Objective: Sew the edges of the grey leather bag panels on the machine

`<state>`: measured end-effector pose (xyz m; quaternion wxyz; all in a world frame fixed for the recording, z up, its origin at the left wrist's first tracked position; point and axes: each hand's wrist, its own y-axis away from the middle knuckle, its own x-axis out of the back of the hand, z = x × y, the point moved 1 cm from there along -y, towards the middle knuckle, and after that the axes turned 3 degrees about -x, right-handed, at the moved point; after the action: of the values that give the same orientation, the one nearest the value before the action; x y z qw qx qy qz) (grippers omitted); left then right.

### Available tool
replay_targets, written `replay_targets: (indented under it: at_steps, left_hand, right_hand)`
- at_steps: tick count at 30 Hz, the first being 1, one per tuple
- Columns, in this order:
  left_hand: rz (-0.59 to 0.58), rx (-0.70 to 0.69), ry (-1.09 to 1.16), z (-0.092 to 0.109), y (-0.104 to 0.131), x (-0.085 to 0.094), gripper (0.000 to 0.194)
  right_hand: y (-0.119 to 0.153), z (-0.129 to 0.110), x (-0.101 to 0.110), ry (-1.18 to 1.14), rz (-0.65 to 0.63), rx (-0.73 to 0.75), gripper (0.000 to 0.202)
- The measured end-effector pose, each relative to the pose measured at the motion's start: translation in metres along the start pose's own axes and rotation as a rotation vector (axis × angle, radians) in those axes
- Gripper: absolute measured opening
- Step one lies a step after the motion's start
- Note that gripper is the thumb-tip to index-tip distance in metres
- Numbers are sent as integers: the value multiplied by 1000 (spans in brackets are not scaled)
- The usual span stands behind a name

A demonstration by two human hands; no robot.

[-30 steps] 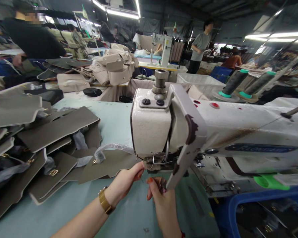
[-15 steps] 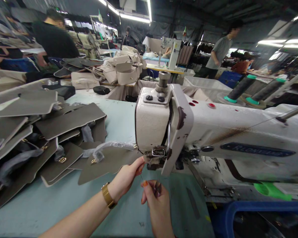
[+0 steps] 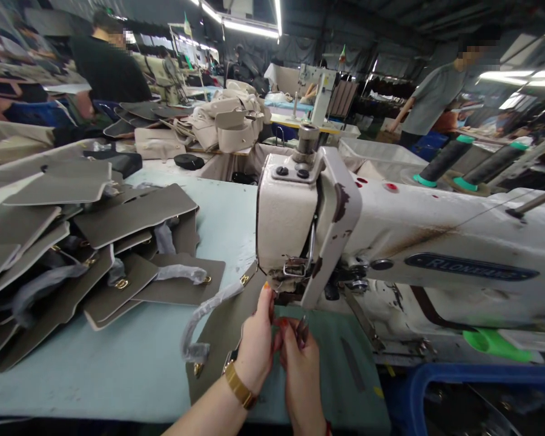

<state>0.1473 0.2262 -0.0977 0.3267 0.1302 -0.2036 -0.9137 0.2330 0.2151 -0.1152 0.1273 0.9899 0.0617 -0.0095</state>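
Beneath the head of a white sewing machine (image 3: 286, 221), my left hand (image 3: 257, 342) is closed at the edge of a grey bag panel (image 3: 227, 327), thumb raised close to the needle area. A plastic-wrapped handle (image 3: 204, 315) with gold fittings is attached to this panel. My right hand (image 3: 302, 375) is closed around small metal thread snips (image 3: 303, 330), whose blades poke out above the fingers. Its fingertips meet or nearly meet the left hand's; whether thread lies between them I cannot tell. The needle itself is hidden.
Grey panels (image 3: 136, 218) with wrapped handles are heaped on the pale table (image 3: 227, 209) at left. Dark thread cones (image 3: 445, 160) stand behind the machine. A blue bin (image 3: 415, 399) sits at lower right. Beige bags (image 3: 234, 130) and other people are farther back.
The grey panel has turned and come towards me with my left hand. My two hands have drawn together. A walking person in the background has moved right.
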Motion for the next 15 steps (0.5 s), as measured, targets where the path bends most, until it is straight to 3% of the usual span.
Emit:
replay_targets:
  at_steps: [3, 6, 8, 10, 12, 15]
  left_hand:
    - [-39, -4, 191, 0, 23, 9, 42]
    - [-245, 16, 100, 10, 50, 38, 37]
    - [-371, -61, -27, 32, 50, 61, 32]
    - [-394, -266, -182, 67, 28, 76, 27]
    - [-416, -469, -394, 104, -9, 78, 21]
    - [-760, -523, -635, 141, -58, 57, 28]
  right_hand:
    - [-1, -3, 1, 6, 46, 41, 28]
    - [-3, -4, -4, -1, 74, 43, 29]
    - [-4, -5, -14, -20, 68, 31, 34]
    - [-6, -7, -29, -59, 45, 23, 38]
    - [-10, -8, -44, -102, 37, 27, 40]
    - [-14, -9, -59, -143, 47, 15, 38]
